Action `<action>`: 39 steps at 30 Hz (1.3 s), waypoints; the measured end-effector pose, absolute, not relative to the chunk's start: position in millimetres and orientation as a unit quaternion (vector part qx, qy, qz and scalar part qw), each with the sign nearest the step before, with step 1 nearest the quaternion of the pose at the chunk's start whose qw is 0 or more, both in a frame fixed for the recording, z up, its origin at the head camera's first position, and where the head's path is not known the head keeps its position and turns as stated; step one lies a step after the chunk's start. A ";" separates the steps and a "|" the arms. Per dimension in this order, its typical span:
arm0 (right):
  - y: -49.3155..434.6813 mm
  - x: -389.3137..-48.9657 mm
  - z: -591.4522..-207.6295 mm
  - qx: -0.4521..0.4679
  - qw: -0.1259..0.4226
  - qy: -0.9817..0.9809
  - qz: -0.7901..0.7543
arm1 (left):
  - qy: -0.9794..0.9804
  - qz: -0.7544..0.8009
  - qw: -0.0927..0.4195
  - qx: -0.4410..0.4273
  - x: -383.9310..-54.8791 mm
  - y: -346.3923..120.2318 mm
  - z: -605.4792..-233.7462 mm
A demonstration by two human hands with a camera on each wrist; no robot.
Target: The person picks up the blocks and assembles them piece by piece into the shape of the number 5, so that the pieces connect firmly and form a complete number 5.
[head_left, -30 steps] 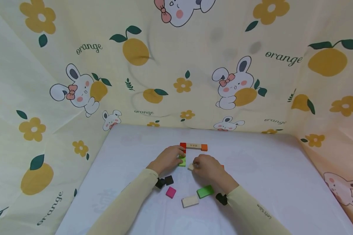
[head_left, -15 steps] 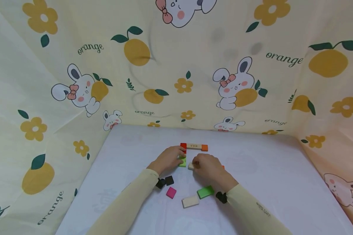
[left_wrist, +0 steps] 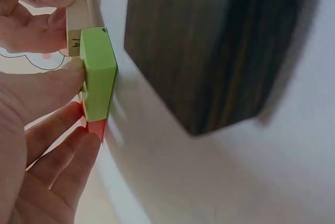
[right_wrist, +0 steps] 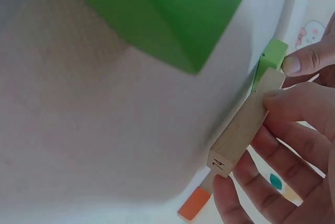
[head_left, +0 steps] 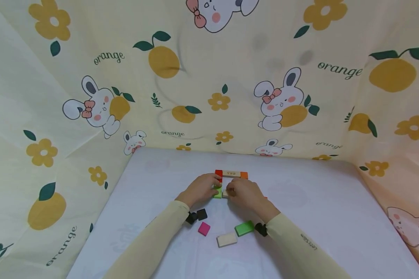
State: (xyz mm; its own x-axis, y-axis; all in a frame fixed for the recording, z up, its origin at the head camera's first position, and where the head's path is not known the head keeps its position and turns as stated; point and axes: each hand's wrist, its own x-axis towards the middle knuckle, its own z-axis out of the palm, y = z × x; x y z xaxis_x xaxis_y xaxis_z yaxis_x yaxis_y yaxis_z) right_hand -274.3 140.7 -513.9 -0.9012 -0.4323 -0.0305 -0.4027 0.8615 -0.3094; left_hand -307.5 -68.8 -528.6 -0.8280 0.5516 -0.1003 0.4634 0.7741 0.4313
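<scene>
In the head view my left hand (head_left: 200,188) steadies a light green block (head_left: 217,193) and a red block (head_left: 219,174) that stand in line. The left wrist view shows its thumb on the green block (left_wrist: 98,82) and fingertips beside the red one (left_wrist: 96,128). My right hand (head_left: 247,197) holds a plain wooden block, thumb on one long face and fingers along the other. That wooden block (right_wrist: 243,124), marked with a number on its end, meets the near end of the green block. Most of it is hidden by the right hand in the head view.
A pale wooden bar (head_left: 231,174) and an orange block (head_left: 244,175) continue from the red block at the back. Nearer lie a black block (head_left: 202,214), a pink block (head_left: 204,228), a cream block (head_left: 227,240) and a darker green block (head_left: 244,228). An orange edge (head_left: 265,198) shows beside the right hand.
My right hand has moved slightly left and away from me, bringing the wooden block from a small gap up against the light green block. The left hand stays in place.
</scene>
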 end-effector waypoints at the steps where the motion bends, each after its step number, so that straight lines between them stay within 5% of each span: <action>1: 140.3 -274.4 -514.2 -0.218 0.050 0.963 -0.149 | 0.935 0.198 0.110 0.272 -307.4 -68.7 -528.8; 39: 136.5 -278.1 -525.7 -0.198 0.087 0.962 -0.168 | 0.935 0.195 0.106 0.275 -308.8 -70.3 -529.4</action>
